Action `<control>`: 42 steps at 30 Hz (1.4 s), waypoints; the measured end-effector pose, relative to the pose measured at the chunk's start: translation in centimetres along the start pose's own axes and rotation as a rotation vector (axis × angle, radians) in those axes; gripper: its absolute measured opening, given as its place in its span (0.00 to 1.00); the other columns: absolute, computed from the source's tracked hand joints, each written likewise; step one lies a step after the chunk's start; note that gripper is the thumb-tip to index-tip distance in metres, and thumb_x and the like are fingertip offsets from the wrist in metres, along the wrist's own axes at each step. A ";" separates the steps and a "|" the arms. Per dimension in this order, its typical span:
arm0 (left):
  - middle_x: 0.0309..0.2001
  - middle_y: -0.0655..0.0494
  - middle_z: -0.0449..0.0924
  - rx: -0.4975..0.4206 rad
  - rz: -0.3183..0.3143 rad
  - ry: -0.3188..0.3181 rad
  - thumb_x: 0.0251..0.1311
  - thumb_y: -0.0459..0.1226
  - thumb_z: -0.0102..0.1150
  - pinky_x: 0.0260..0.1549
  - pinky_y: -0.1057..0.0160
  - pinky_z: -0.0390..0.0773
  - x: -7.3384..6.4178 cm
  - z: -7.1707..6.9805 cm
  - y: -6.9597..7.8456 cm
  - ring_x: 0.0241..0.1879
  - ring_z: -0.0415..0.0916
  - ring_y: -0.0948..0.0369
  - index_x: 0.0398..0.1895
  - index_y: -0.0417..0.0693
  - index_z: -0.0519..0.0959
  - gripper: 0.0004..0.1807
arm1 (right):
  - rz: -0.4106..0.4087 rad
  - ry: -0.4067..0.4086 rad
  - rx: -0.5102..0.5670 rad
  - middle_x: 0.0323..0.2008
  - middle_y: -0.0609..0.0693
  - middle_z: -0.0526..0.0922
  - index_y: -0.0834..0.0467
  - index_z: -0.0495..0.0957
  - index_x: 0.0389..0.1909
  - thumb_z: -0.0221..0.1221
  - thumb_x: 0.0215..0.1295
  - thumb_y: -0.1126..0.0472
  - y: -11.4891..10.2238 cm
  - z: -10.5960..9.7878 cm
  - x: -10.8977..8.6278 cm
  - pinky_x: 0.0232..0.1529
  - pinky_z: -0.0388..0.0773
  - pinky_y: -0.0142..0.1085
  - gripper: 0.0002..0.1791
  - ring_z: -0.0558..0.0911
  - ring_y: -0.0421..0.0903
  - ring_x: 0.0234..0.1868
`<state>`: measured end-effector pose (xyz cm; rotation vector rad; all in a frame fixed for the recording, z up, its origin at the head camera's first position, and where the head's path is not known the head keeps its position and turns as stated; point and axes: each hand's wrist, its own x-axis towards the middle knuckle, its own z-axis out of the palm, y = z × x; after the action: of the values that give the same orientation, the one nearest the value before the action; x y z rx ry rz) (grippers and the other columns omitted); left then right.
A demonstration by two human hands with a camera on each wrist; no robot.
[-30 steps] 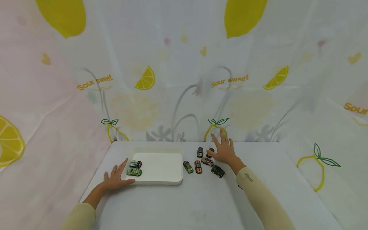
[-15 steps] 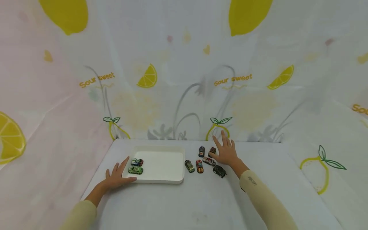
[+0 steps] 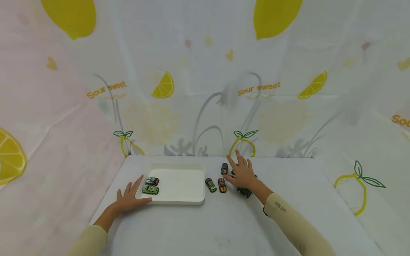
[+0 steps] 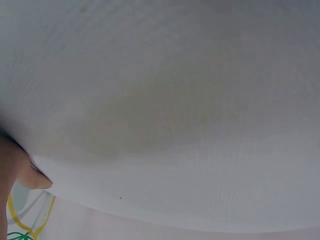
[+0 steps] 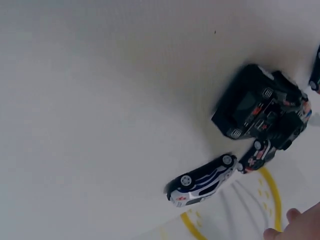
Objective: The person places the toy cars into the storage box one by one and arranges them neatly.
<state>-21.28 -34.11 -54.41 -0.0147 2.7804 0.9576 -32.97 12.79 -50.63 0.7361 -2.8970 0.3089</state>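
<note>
My left hand (image 3: 129, 201) rests at the left end of a white tray (image 3: 179, 202), fingers spread along its side and thumb at its front edge. Inside the tray sit a green toy car (image 3: 150, 190) and a darker toy car (image 3: 152, 181). Fingers spread, my right hand (image 3: 242, 175) hovers over several toy cars right of the tray and partly hides them. Its index finger and thumb are near a dark blue toy car (image 3: 224, 168) and a red-orange toy car (image 3: 222, 185). A black toy car (image 3: 244, 192) shows below the palm.
An olive-green toy car (image 3: 211, 185) lies beside the tray's right wall. In the right wrist view, a white and blue toy car (image 5: 202, 182) stands near the black one. A lemon-print cloth (image 3: 192, 117) hangs behind the white table (image 3: 179, 231).
My right hand has moved left and slightly nearer over the toy cars, now covering a white one seen before. The left hand stays at the tray.
</note>
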 end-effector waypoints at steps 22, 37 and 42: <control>0.78 0.36 0.37 0.050 0.005 0.042 0.51 0.67 0.61 0.61 0.25 0.16 1.0 0.1 -0.7 0.74 0.26 0.30 0.80 0.58 0.31 0.64 | -0.233 -0.032 0.210 0.57 0.58 0.80 0.62 0.73 0.62 0.67 0.60 0.50 -5.1 2.6 -0.1 0.58 0.74 0.57 0.33 0.79 0.56 0.59; 0.78 0.34 0.36 0.045 0.006 0.024 0.51 0.68 0.60 0.60 0.25 0.15 0.6 -0.2 -0.9 0.74 0.25 0.29 0.80 0.59 0.31 0.64 | -0.126 0.001 0.007 0.44 0.54 0.85 0.58 0.77 0.48 0.66 0.60 0.45 -7.7 5.0 -0.4 0.51 0.73 0.53 0.24 0.80 0.54 0.48; 0.79 0.37 0.36 0.028 -0.011 0.010 0.52 0.66 0.62 0.61 0.25 0.17 0.6 0.1 -0.6 0.74 0.25 0.30 0.80 0.57 0.33 0.64 | -0.043 0.097 -0.032 0.35 0.56 0.85 0.60 0.79 0.39 0.65 0.58 0.53 -8.4 5.1 -0.5 0.55 0.74 0.57 0.15 0.79 0.55 0.42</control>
<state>-21.84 -34.48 -54.99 -0.0303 2.7997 0.9185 -28.84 4.65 -54.25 0.7552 -2.7844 0.2847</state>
